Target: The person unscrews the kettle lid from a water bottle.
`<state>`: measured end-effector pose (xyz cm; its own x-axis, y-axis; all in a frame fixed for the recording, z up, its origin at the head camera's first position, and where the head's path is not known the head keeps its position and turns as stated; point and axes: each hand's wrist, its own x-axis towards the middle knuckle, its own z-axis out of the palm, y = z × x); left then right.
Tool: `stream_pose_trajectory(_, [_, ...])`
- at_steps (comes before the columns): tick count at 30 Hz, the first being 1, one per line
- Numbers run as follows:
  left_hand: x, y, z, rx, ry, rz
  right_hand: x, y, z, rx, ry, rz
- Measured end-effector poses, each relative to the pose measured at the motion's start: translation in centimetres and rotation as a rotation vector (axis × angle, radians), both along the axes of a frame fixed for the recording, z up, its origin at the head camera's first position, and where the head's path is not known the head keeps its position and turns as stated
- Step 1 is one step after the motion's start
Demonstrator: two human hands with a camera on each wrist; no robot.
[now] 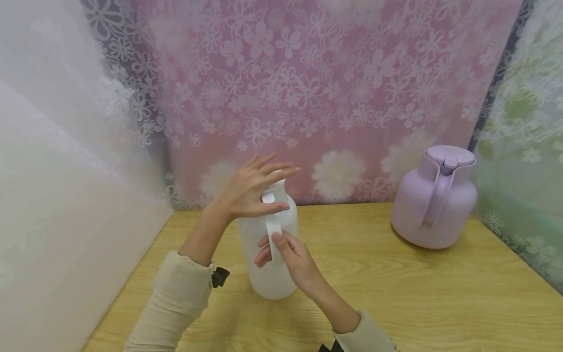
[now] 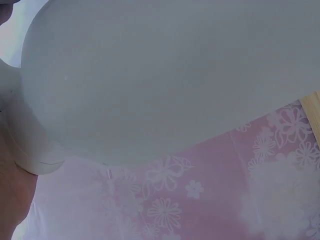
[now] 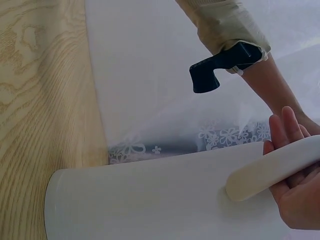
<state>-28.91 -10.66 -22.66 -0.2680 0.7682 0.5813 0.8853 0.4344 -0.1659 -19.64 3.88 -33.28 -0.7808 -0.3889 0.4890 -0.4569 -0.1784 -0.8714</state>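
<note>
Jug (image 1: pixel 273 281), white and upright, stands mid-table before the pink curtain (image 1: pixel 303 98) — right hand (image 1: pixel 299 259) gripping its handle (image 1: pixel 273 226), thumb on the near side! And the left hand (image 1: pixel 250 188)? Fingers spread across the top, thumb stretched out — while a purple jug (image 1: pixel 411 203) sits well apart, right, on the wooden table (image 1: pixel 352 274).

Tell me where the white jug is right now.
In the head view, the white jug stands upright on the wooden table, slightly left of centre, its handle in the right hand and the left hand by its top.
</note>
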Motion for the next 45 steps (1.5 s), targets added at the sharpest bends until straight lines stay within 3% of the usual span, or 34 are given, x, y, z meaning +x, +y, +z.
stream_pose_trajectory(7, [0.4, 0.3, 0.3, -0.046, -0.105, 0.109, -0.1, 0.0, 0.0, -0.006, 0.063, -0.02])
stream_pose_trajectory(14, [0.6, 0.3, 0.2, -0.024, -0.103, 0.143, 0.2, -0.3, 0.1, 0.009, 0.036, -0.039])
stream_pose_trajectory(21, [0.8, 0.6, 0.2, -0.013, -0.099, 0.186, 1.9, -0.4, 2.3, 0.039, 0.023, -0.065])
stream_pose_trajectory(25, [1.2, 0.9, 0.3, -0.007, -0.101, 0.242, 2.0, -0.5, 2.4, 0.041, 0.015, -0.063])
stream_pose_trajectory(34, [2.5, 2.8, 0.7, -0.06, -0.169, 0.518, 2.0, -0.4, 2.5, 0.048, 0.001, -0.068])
stream_pose_trajectory(42, [3.2, 5.9, 1.2, -0.087, -0.292, 0.858, 1.9, -0.2, 2.3, 0.054, -0.031, -0.07])
stream_pose_trajectory(45, [3.4, 6.8, 1.3, -0.074, -0.303, 0.952, 1.8, -0.2, 2.2, 0.044, -0.027, -0.062])
